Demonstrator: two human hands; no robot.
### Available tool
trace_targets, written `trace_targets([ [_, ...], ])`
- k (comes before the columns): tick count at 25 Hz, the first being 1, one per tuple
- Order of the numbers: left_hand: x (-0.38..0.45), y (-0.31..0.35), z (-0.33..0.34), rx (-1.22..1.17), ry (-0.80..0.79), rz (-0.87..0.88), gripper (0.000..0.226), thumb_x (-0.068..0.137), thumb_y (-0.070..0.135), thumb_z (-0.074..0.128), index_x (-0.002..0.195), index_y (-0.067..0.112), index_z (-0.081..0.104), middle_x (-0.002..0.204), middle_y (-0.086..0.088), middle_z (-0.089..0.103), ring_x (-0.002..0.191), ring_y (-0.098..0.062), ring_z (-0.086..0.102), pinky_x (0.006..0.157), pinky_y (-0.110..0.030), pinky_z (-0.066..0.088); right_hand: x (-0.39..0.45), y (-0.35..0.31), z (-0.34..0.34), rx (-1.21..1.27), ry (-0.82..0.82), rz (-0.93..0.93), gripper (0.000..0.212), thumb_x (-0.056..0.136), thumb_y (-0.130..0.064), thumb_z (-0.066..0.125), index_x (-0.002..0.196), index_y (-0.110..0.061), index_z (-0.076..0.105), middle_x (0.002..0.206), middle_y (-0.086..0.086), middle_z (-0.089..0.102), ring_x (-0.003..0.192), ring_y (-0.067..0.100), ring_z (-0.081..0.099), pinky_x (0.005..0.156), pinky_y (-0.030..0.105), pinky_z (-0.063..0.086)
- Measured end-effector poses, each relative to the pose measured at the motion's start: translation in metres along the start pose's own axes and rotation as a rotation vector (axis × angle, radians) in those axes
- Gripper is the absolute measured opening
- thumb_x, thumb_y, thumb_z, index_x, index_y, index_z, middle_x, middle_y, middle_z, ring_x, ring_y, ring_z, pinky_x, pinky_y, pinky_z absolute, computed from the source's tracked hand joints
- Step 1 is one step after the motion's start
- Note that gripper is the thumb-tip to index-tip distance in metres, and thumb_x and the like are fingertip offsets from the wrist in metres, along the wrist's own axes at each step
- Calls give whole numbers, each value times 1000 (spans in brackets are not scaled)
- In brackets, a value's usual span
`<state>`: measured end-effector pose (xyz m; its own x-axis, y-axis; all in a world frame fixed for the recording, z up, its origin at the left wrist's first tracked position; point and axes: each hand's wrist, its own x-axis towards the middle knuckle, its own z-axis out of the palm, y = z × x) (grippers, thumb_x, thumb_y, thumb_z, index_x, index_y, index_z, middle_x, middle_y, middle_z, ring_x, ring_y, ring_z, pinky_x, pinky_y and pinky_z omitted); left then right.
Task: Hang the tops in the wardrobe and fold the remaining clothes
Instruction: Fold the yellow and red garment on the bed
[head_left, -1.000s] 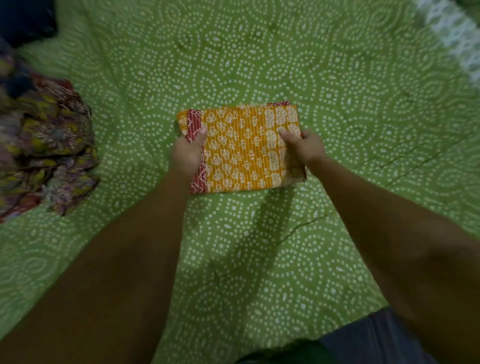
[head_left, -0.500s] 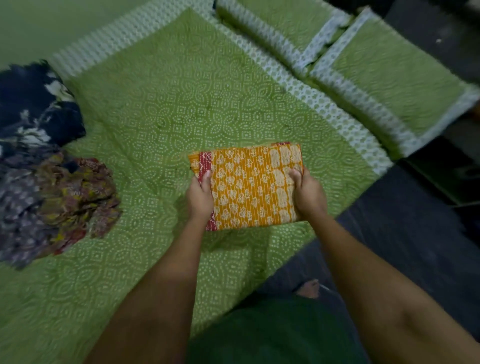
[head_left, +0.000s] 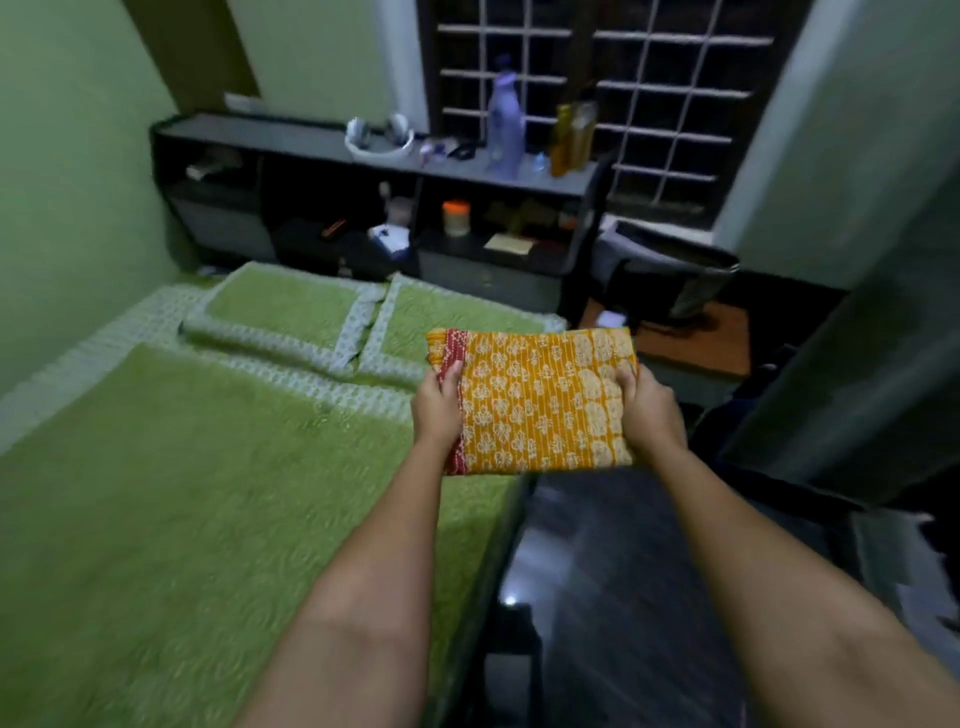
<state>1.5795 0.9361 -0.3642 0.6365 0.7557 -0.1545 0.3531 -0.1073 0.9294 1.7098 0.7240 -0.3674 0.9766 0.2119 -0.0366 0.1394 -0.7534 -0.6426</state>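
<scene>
item: folded yellow garment (head_left: 540, 400), held level in the air over the bed's (head_left: 208, 467) right edge. left hand (head_left: 439, 415) and right hand (head_left: 652, 410), fingers clamped on opposite ends (thumbs on top). handling: keep it flat so folds hold.

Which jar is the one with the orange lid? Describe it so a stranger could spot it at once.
Start at the dark shelf unit against the wall beyond the bed's pillows, below the barred window. Look into its open compartment right of centre, under the top board where the tall lilac bottle stands. The jar sits there alone: short, pale-bodied, and the only thing capped in bright orange.
</scene>
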Motion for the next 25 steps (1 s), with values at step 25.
trace_targets([
  [25, -72, 364, 721, -48, -1407, 389, 31, 100, 37, 43, 95, 13, 61, 83, -5, 66, 74, -21, 63, 77, -39, 53, 124, 351, -436, 82, 1137, 832, 46, 101, -49, 27, 109, -18, 58, 98, 13, 65, 83, 31, 59, 71, 36, 46],
])
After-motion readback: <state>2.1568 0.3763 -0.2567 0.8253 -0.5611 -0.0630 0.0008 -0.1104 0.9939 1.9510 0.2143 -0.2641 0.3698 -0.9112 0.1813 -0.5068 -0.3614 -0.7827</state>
